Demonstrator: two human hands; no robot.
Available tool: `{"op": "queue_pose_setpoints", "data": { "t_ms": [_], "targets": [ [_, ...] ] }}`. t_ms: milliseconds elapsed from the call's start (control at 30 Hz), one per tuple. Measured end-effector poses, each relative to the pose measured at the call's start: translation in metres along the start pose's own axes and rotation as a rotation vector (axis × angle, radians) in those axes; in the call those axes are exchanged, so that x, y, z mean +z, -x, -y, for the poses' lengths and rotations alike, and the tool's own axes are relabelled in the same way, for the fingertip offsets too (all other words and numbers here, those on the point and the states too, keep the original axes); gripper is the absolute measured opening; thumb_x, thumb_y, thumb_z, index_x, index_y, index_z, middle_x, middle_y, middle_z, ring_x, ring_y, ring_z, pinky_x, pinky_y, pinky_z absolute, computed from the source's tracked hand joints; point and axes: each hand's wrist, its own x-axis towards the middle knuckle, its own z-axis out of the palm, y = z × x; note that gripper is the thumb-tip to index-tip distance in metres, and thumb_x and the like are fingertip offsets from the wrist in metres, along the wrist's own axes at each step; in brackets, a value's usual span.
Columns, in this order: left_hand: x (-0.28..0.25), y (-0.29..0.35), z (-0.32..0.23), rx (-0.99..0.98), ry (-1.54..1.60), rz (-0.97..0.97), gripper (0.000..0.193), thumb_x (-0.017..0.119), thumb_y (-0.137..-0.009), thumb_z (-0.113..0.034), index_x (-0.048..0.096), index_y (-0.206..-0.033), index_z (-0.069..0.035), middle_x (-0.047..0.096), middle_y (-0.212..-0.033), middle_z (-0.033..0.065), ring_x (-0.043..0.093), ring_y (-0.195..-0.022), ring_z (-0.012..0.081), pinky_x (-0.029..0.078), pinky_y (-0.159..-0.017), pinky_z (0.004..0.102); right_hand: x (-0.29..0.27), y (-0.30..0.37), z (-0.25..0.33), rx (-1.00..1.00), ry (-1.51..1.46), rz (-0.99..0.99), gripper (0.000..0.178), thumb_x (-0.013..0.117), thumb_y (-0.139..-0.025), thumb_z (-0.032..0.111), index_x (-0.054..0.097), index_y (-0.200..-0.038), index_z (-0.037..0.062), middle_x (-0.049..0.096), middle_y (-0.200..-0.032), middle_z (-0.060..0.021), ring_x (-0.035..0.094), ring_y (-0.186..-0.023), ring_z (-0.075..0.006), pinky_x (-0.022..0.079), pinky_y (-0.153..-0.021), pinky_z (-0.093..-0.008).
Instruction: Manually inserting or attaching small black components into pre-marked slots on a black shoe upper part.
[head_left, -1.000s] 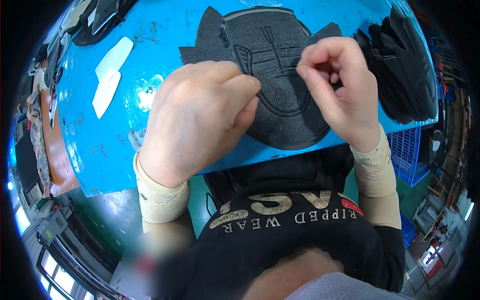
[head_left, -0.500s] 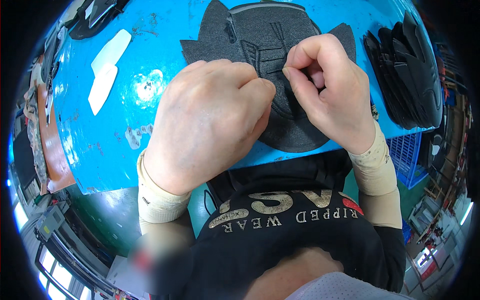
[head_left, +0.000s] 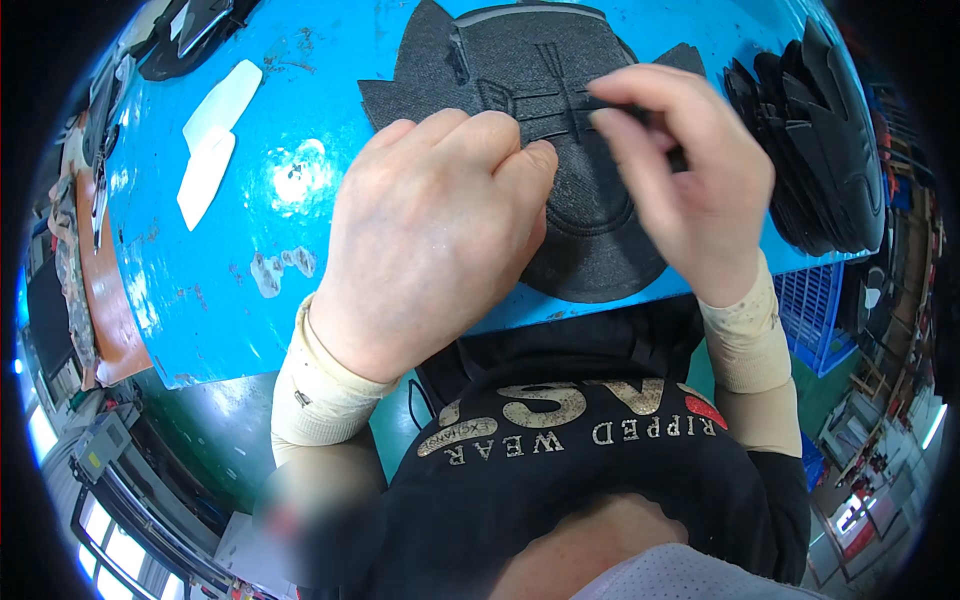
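A black textured fabric piece (head_left: 590,260) lies on the blue table, with a rounded near end, pointed side flaps and raised lines across its middle. My left hand (head_left: 430,240) is closed above its left part, knuckles up; whatever the fingers hold is hidden beneath them. Over the right part of the piece, my right hand (head_left: 690,170) is curled, thumb and forefinger close together and smeared by motion. A small dark patch shows between those fingertips, too blurred to name.
On the blue table (head_left: 200,320), two white pointed pieces (head_left: 207,175) lie at the left. A stack of black shaped pieces (head_left: 800,150) stands at the right edge. Another black item (head_left: 185,45) is at the far left. Below the right edge is a blue plastic crate (head_left: 808,310).
My right hand has moved slightly right, and its fingertips have parted a little from their pinch. My left hand has shifted slightly right, still closed.
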Motion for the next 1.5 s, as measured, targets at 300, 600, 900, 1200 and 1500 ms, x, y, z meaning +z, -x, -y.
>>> {"op": "queue_pose_setpoints", "data": {
  "t_ms": [300, 600, 900, 1200, 1500],
  "targets": [
    [0.0, -0.002, -0.002, -0.002, 0.001, 0.005, 0.028, 0.069, -0.066, -0.002, 0.067, -0.094, -0.007, 0.056, -0.075, 0.0046, 0.057, -0.068, 0.0234, 0.045, -0.061, 0.0346, -0.004, 0.013, -0.012, -0.158, 0.038, 0.017, 0.027, 0.065, -0.074, -0.012, 0.07, -0.095, 0.0043, 0.062, -0.088, -0.0079, 0.06, -0.074, -0.0175, 0.048, -0.063, -0.0258],
    [0.001, -0.003, -0.008, -0.067, -0.055, -0.013, 0.029, 0.069, -0.067, -0.004, 0.066, -0.096, -0.008, 0.056, -0.075, 0.004, 0.057, -0.068, 0.023, 0.044, -0.06, 0.0349, 0.005, 0.015, -0.012, -0.126, 0.086, 0.098, 0.029, 0.062, -0.066, -0.01, 0.069, -0.091, 0.0039, 0.057, -0.086, -0.0062, 0.056, -0.079, -0.0239, 0.046, -0.069, -0.0315],
    [0.001, -0.007, -0.01, -0.035, -0.194, 0.034, 0.025, 0.068, -0.068, -0.006, 0.067, -0.093, -0.007, 0.054, -0.075, 0.0035, 0.056, -0.07, 0.0225, 0.044, -0.061, 0.0346, 0.013, 0.013, -0.013, -0.236, 0.264, 0.017, 0.02, 0.067, -0.068, 0.004, 0.069, -0.087, 0.0121, 0.056, -0.089, 0.0008, 0.055, -0.084, -0.0178, 0.038, -0.069, -0.0308],
    [-0.011, 0.0, 0.014, -0.28, 0.382, -0.395, 0.013, 0.072, -0.079, -0.006, 0.064, -0.089, -0.003, 0.062, -0.073, 0.0065, 0.059, -0.061, 0.0132, 0.049, -0.059, 0.0242, 0.007, 0.036, -0.027, -0.149, -0.065, -0.339, 0.026, 0.058, -0.081, -0.011, 0.067, -0.1, 0.0039, 0.061, -0.096, -0.0107, 0.06, -0.076, -0.0183, 0.048, -0.065, -0.0261],
    [-0.02, 0.064, 0.053, -0.354, -0.26, -0.226, 0.012, 0.068, -0.08, -0.011, 0.071, -0.091, -0.007, 0.063, -0.096, 0.0095, 0.061, -0.083, 0.0273, 0.047, -0.072, 0.0387, 0.009, 0.034, -0.025, -0.061, -0.133, -0.319, 0.018, 0.061, -0.084, -0.004, 0.067, -0.099, 0.0034, 0.064, -0.095, -0.0093, 0.061, -0.08, -0.0184, 0.049, -0.071, -0.0264]
  ]
}}
